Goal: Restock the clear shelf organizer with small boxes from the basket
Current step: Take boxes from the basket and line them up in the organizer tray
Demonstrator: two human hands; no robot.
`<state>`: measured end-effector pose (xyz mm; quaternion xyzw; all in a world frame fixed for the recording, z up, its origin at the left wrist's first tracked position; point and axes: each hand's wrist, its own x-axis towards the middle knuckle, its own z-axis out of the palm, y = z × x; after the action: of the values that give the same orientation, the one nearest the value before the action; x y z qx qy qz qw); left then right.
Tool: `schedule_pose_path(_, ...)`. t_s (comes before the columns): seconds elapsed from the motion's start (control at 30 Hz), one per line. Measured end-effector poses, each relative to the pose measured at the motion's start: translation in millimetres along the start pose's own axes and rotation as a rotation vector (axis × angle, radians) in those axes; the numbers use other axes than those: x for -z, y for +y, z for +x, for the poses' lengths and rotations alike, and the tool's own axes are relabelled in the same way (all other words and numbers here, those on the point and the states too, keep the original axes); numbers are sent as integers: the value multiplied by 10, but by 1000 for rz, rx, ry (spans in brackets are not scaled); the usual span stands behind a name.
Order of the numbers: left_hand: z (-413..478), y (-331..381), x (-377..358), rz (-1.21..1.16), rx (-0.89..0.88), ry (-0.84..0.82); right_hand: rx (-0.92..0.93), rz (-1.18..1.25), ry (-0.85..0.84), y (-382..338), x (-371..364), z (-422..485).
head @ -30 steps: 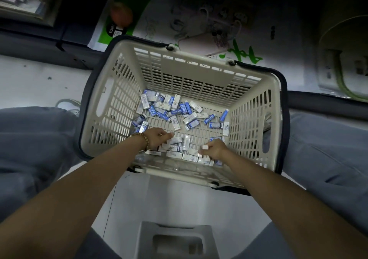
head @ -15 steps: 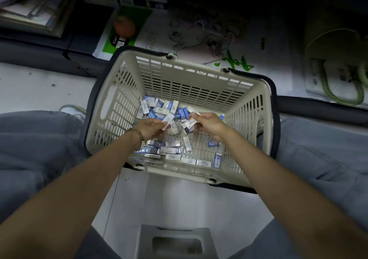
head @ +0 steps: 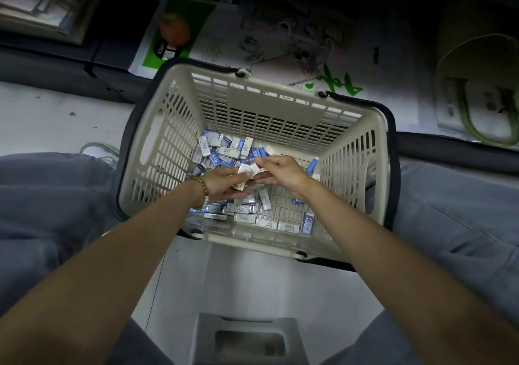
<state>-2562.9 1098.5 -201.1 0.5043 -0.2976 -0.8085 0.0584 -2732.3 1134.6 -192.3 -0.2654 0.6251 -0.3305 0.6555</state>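
A cream plastic basket [head: 165, 142] with dark handles stands on the floor between my knees. Several small white and blue boxes [head: 224, 151] lie loose on its bottom. My left hand [head: 224, 182], with a bead bracelet at the wrist, holds a few white boxes [head: 245, 171] above the basket floor. My right hand [head: 280, 172] meets it from the right and pinches one of those white boxes at its end. The clear shelf organizer is not in view.
A grey stool [head: 247, 336] with a handle slot sits under me at the bottom edge. Dark low shelving [head: 56, 64] runs along the left back. Printed bags and packages [head: 280, 41] lie behind the basket. My knees flank the basket on both sides.
Both hands rose from the near row of boxes and came together over the basket's middle, each carrying boxes. The right hand now touches the stack in the left.
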Motion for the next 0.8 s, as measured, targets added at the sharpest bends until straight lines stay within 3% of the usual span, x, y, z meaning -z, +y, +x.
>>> schedule_pose_path(0.1,20,-14,48,-9,13,53,-115,-8,-7,155,222,15)
schedule_pose_path(0.2,34,-14,108,-62,58,111,-311,-554,-63,528,602,-27)
schedule_pose_path(0.27,42,-23,134,-3,73,147,-421,-761,-124,779,762,-55)
schedule_pose_path(0.63,81,-55,93,133,48,232,-445,-988,-181,1073,676,-35)
schedule_pose_path(0.8,-18,74,-15,87,-17,233,-311,-753,-14,771,616,-96)
